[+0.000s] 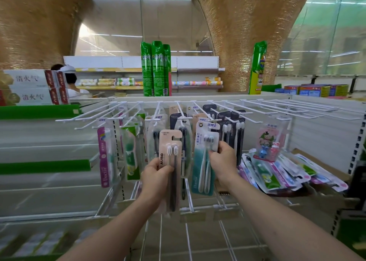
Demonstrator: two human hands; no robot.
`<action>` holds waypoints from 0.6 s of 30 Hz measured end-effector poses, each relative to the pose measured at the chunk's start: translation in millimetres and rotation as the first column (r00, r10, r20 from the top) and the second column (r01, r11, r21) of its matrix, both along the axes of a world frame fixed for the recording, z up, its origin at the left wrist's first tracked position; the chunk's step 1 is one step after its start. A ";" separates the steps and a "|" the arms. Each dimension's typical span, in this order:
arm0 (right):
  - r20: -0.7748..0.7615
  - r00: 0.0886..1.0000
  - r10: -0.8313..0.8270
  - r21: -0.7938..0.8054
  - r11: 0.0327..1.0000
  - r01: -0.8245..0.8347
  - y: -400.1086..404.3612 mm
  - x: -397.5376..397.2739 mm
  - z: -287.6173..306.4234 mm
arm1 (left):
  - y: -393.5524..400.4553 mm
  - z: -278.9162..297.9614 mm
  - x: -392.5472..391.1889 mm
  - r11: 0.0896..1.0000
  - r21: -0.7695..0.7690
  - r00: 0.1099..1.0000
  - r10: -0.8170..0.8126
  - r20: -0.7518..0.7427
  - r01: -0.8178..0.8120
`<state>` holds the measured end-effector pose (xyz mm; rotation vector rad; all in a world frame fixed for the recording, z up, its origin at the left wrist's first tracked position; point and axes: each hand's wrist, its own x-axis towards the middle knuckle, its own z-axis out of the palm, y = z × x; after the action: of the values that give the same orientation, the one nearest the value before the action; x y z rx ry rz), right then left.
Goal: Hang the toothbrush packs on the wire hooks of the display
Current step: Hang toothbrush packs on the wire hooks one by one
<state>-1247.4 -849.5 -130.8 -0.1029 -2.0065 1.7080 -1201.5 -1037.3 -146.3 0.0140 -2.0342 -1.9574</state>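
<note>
Fingers of the left hand (156,173) curl round the lower half of a beige toothbrush pack (170,157) printed AUBO, holding it upright in front of the display, its hooked cut-out at the top free of any wire. Beside it, the right hand (222,159) pinches the right edge of a teal and white toothbrush pack (204,161), whose top sits up at the tip of one of the white wire hooks (186,120); whether it is threaded on cannot be told. More packs hang along the same row: a purple one (105,157) to the left, dark ones (235,130) to the right and a pink children's pack (271,142) further right. Below that, a loose pile of packs (281,173) lies in a cardboard box (324,167). Tall green spray cans (156,68) stand on the top shelf (198,98) above the hooks.
</note>
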 end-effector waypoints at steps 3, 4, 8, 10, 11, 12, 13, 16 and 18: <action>-0.031 0.999 -0.015 -0.029 0.999 0.014 3.5 9.2 0.6 | 5.3 -0.5 2.1 0.999 0.008 0.999 -0.032 0.006 0.032; -0.052 0.998 -0.018 -0.050 0.999 0.015 4.3 12.8 1.2 | 7.4 0.0 3.4 0.999 0.015 0.999 -0.042 0.008 0.042; -0.127 0.988 -0.086 -0.077 0.994 0.076 6.5 30.0 3.4 | 16.5 0.6 6.9 0.997 0.042 0.998 -0.066 0.002 0.066; -0.147 0.982 -0.118 -0.109 0.989 0.102 10.4 36.4 3.3 | 21.0 0.6 9.3 0.996 0.040 0.997 -0.078 0.000 0.078; -0.146 0.980 -0.138 -0.121 0.985 0.120 13.7 38.9 3.4 | 22.9 0.9 10.3 0.996 0.031 0.996 -0.085 -0.002 0.085; -0.139 0.976 -0.168 -0.125 0.981 0.151 18.1 39.1 3.2 | 24.5 1.2 12.0 0.995 0.027 0.996 -0.093 -0.004 0.093; -0.129 0.973 -0.193 -0.121 0.977 0.178 22.6 38.6 2.8 | 25.9 1.3 13.3 0.995 0.020 0.995 -0.098 -0.007 0.098; -0.120 0.972 -0.201 -0.052 0.979 0.196 30.4 33.9 7.2 | 28.2 3.0 16.1 0.994 0.012 0.994 -0.107 -0.006 0.107; -0.103 0.975 -0.199 -0.025 0.980 0.197 31.5 29.1 14.6 | 29.5 3.8 16.7 0.993 0.003 0.993 -0.119 0.002 0.119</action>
<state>-1218.4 -818.0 -116.2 -0.2065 -1.8417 1.5691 -1184.7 -1007.8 -142.5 -0.1068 -2.0782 -2.0314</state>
